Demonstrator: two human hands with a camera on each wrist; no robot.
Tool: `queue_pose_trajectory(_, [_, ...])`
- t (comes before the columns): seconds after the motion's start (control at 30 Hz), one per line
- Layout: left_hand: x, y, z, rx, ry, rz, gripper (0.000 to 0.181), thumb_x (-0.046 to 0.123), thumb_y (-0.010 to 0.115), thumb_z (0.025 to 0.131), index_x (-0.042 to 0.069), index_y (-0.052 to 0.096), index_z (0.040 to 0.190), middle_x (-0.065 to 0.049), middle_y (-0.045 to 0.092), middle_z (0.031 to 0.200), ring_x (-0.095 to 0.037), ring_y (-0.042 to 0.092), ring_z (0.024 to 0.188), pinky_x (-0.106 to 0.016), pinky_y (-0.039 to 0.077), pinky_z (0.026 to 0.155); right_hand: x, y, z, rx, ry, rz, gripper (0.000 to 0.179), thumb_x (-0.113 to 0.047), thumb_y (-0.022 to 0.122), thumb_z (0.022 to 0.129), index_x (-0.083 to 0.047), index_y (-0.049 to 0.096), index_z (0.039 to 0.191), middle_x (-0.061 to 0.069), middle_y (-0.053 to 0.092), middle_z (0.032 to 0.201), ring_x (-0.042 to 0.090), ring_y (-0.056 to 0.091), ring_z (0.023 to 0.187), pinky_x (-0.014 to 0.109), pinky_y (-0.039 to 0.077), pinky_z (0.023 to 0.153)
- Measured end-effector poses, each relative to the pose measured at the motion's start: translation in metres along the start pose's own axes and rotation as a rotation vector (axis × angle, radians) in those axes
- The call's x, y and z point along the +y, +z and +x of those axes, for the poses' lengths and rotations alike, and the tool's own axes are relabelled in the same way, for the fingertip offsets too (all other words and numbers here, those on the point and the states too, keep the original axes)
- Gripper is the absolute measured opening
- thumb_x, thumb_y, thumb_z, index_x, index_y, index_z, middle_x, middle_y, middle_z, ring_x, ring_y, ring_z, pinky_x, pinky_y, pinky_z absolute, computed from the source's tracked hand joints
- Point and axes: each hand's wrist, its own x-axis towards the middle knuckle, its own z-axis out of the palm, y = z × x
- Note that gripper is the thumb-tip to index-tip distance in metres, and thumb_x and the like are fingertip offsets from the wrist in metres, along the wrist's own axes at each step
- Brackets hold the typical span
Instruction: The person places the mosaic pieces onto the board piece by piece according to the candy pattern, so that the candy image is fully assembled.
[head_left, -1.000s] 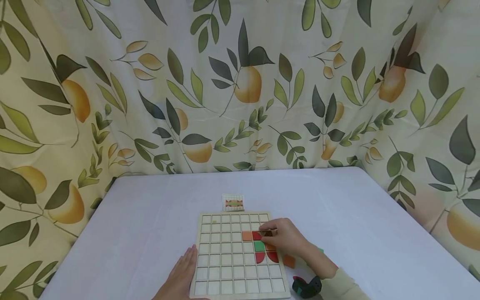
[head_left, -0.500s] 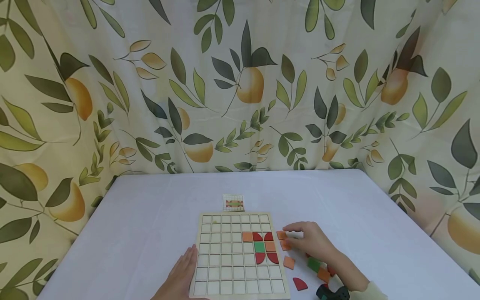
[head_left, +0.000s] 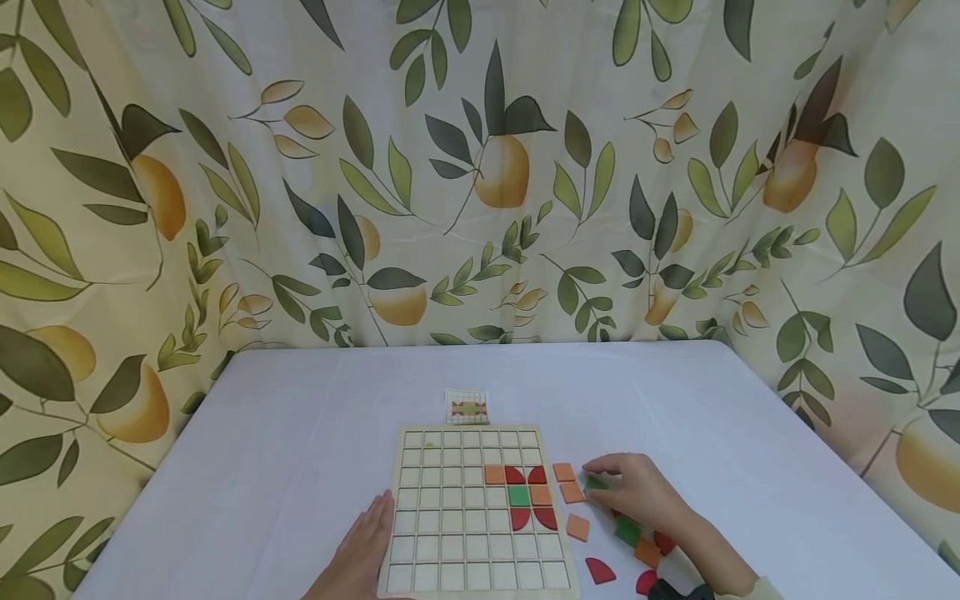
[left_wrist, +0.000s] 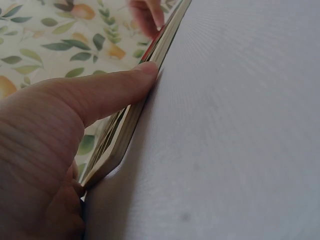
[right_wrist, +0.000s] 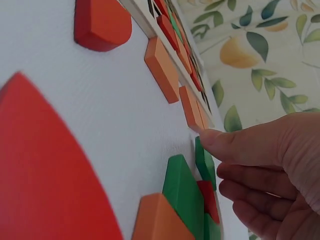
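Note:
A light wooden grid board [head_left: 450,550] lies on the table. On its right half sit an orange tile [head_left: 494,474], a green tile [head_left: 518,496] and several red quarter-round tiles [head_left: 545,518]. My left hand [head_left: 362,546] rests against the board's near left corner with straight fingers; in the left wrist view, the thumb [left_wrist: 117,90] lies straight along the board's edge. Right of the board, my right hand [head_left: 637,492] has thumb and index finger at opposite sides of a loose green tile [head_left: 595,482], pinching it. Its other fingers curl loosely, seen in the right wrist view.
Loose orange tiles [head_left: 577,527] lie close to the board's right edge. Nearer stand a red quarter-round [head_left: 599,571], another green tile [head_left: 627,531] and more pieces, partly hidden by the right forearm. A small pattern card [head_left: 467,407] is behind the board. A leaf-print curtain [head_left: 480,250] hangs behind the table.
My right hand has left the red piece in the board's upper right cell and moved right, past the orange tiles, to the loose green tile. The left hand stays in place.

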Motion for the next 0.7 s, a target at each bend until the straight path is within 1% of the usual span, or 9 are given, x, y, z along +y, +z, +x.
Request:
queue_pose_trajectory(0.13, [0.001, -0.001, 0.0, -0.025, -0.028, -0.014, 0.123, 0.069, 0.064, 0.066, -0.02, 0.015, 0.136, -0.036, 0.019, 0.141, -0.048, 0.017, 0.129, -0.011, -0.01, 0.097, 0.004, 0.0, -0.002, 0.003, 0.025, -0.012, 0.03, -0.016, 0.082, 0.068, -0.007, 0.072, 0.095, 0.002, 0.067, 0.094, 0.023, 0.06, 0.093, 0.044, 0.048, 0.081])
queue_pose_trajectory(0.27, [0.004, -0.002, 0.001, -0.05, -0.072, -0.083, 0.127, 0.066, 0.069, 0.063, -0.02, 0.011, 0.136, -0.037, 0.014, 0.141, -0.047, 0.012, 0.131, -0.012, -0.012, 0.097, 0.007, -0.001, -0.004, -0.005, 0.035, -0.019, 0.027, -0.013, 0.081, 0.068, -0.007, 0.073, 0.093, 0.001, 0.067, 0.092, 0.021, 0.06, 0.09, 0.042, 0.049, 0.08])
queue_pose_trajectory(0.33, [0.005, -0.003, 0.002, -0.056, -0.095, -0.098, 0.129, 0.066, 0.071, 0.062, -0.02, 0.01, 0.137, -0.037, 0.014, 0.142, -0.047, 0.011, 0.131, -0.025, -0.006, 0.104, 0.008, -0.001, -0.004, -0.008, 0.031, -0.019, 0.025, -0.011, 0.08, 0.069, -0.007, 0.073, 0.093, 0.001, 0.067, 0.092, 0.021, 0.06, 0.089, 0.042, 0.049, 0.08])
queue_pose_trajectory(0.4, [0.006, -0.004, 0.002, -0.057, -0.116, -0.114, 0.13, 0.065, 0.072, 0.06, -0.019, 0.01, 0.137, -0.037, 0.013, 0.142, -0.046, 0.01, 0.132, -0.028, -0.004, 0.104, 0.008, -0.002, -0.004, -0.01, 0.026, -0.013, 0.025, -0.009, 0.08, 0.069, -0.007, 0.073, 0.093, 0.001, 0.067, 0.092, 0.021, 0.06, 0.089, 0.043, 0.049, 0.08])
queue_pose_trajectory(0.43, [0.006, -0.004, 0.002, -0.06, -0.125, -0.118, 0.131, 0.065, 0.073, 0.059, -0.018, 0.01, 0.138, -0.036, 0.013, 0.143, -0.045, 0.009, 0.132, -0.028, -0.005, 0.104, 0.009, -0.002, -0.004, -0.009, 0.026, -0.008, 0.024, -0.008, 0.079, 0.07, -0.007, 0.073, 0.093, 0.002, 0.067, 0.093, 0.021, 0.06, 0.09, 0.043, 0.049, 0.08])
queue_pose_trajectory(0.47, [0.007, -0.004, 0.002, -0.061, -0.128, -0.122, 0.131, 0.065, 0.073, 0.059, -0.019, 0.009, 0.138, -0.036, 0.012, 0.143, -0.045, 0.009, 0.132, -0.022, -0.008, 0.102, 0.009, -0.002, -0.004, -0.008, 0.027, -0.001, 0.024, -0.008, 0.079, 0.07, -0.007, 0.073, 0.093, 0.002, 0.067, 0.093, 0.021, 0.06, 0.09, 0.042, 0.049, 0.08])
queue_pose_trajectory(0.5, [0.006, -0.004, 0.002, -0.059, -0.125, -0.114, 0.131, 0.065, 0.073, 0.059, -0.019, 0.01, 0.137, -0.036, 0.013, 0.143, -0.046, 0.009, 0.132, -0.021, -0.009, 0.101, 0.01, -0.002, -0.003, -0.007, 0.028, 0.006, 0.024, -0.007, 0.079, 0.07, -0.007, 0.073, 0.093, 0.002, 0.067, 0.094, 0.021, 0.06, 0.091, 0.042, 0.049, 0.08])
queue_pose_trajectory(0.57, [0.006, -0.003, 0.002, -0.061, -0.129, -0.121, 0.131, 0.064, 0.073, 0.059, -0.019, 0.009, 0.137, -0.036, 0.012, 0.143, -0.045, 0.009, 0.132, -0.008, -0.014, 0.092, 0.012, -0.002, -0.003, -0.005, 0.034, 0.029, 0.023, -0.007, 0.078, 0.071, -0.008, 0.073, 0.093, 0.003, 0.067, 0.094, 0.022, 0.06, 0.092, 0.041, 0.049, 0.08])
queue_pose_trajectory(0.7, [0.005, -0.002, 0.002, -0.064, -0.132, -0.116, 0.131, 0.064, 0.073, 0.059, -0.018, 0.009, 0.138, -0.036, 0.013, 0.143, -0.045, 0.009, 0.132, -0.008, -0.013, 0.092, 0.015, -0.001, -0.002, 0.0, 0.045, 0.068, 0.023, -0.007, 0.078, 0.071, -0.007, 0.073, 0.094, 0.003, 0.067, 0.095, 0.022, 0.06, 0.092, 0.039, 0.05, 0.079])
